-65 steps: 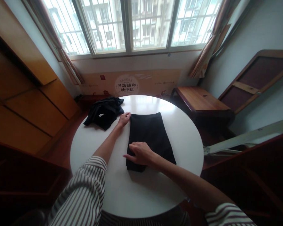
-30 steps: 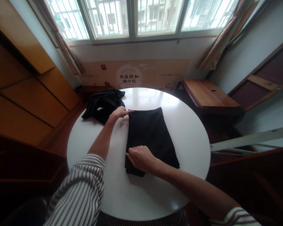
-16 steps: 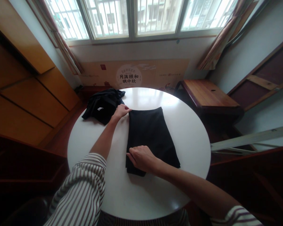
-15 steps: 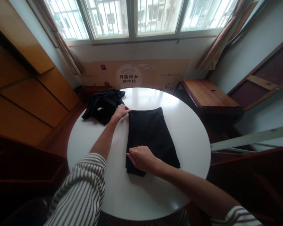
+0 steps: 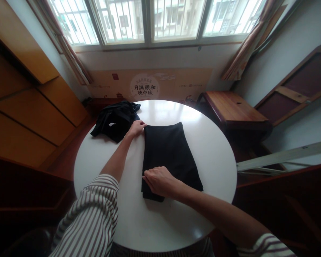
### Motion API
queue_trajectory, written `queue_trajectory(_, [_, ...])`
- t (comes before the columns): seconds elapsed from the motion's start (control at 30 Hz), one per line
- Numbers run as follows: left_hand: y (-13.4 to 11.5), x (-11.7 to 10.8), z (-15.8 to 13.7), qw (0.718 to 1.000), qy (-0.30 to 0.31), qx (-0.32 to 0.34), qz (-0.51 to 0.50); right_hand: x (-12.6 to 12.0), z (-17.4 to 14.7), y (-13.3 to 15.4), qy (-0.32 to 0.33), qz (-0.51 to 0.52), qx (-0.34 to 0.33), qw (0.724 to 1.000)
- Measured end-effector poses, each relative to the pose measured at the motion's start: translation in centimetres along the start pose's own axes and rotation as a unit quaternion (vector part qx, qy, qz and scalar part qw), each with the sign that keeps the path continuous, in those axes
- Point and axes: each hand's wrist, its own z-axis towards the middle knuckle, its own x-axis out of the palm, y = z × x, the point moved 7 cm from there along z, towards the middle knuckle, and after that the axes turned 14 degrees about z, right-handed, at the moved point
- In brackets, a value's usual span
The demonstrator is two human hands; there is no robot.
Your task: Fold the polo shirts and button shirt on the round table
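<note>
Little has moved since the frame a second ago: the left hand [image 5: 137,127] has drawn in its outstretched forefinger to a pinch, while the folded black garment [image 5: 166,150] has kept its place on the table. Largest is the barred window [image 5: 173,21] across the far wall, with tan cupboards [image 5: 24,117] along the left side. Round and white, the table [image 5: 133,217] fills the middle of the view, and beyond it a cream printed banner [image 5: 120,84] runs along the wall beneath the window. To the right stands a low wooden table [image 5: 232,107], well apart from the white one. The garment lies flat near the centre of the white top, its far edge narrower than its near one — a further dark layer shows below the near-left corner. A crumpled pile of black clothing [image 5: 116,117] sits to its left, near the far-left rim. The right hand [image 5: 159,180] is clenched on the garment's left edge near the bottom, and the left grips the far-left corner between its fingertips — just beside the pile, where a small white label [image 5: 111,124] shows.
</note>
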Motion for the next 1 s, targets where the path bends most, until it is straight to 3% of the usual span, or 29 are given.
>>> queue_trajectory(0.13, [-0.7,-0.6,-0.7,1.0,0.0,-0.004,0.02,0.1,0.0,-0.1,0.001,0.001,-0.011,1.0])
queue_trajectory(0.23, [-2.5,-2.7,-1.7,0.997,-0.045,-0.004,0.066,-0.1,0.1,0.0,-0.013,0.01,-0.017,1.0])
queue_trajectory(0.33, [-6.3,-6.0,-3.5,0.988,-0.096,0.048,0.108,-1.3,0.2,-0.6,-0.047,0.043,-0.02,0.998])
queue_trajectory(0.43, [-11.6,-8.4,-6.9,0.977,-0.07,0.143,0.143,-4.7,0.1,-3.8,-0.142,0.077,0.041,0.986])
queue_trajectory(0.5, [-14.9,-8.5,-10.4,0.962,-0.029,0.187,0.196,-7.7,-0.7,-7.4,-0.223,0.092,0.105,0.965])
queue_trajectory(0.63, [-20.5,-4.2,-19.7,0.904,0.089,0.325,0.264,-12.1,-3.4,-15.2,-0.347,0.082,0.248,0.9])
queue_trajectory(0.73, [-22.8,0.1,-25.7,0.852,0.147,0.439,0.247,-12.5,-5.0,-19.2,-0.381,0.093,0.339,0.855])
queue_trajectory(0.87, [-22.4,3.7,-28.2,0.833,0.146,0.455,0.277,-10.9,-4.3,-20.9,-0.325,0.122,0.346,0.872])
queue_trajectory(1.0, [-22.0,5.1,-29.2,0.805,0.132,0.5,0.291,-10.4,-3.6,-21.4,-0.301,0.119,0.337,0.884])
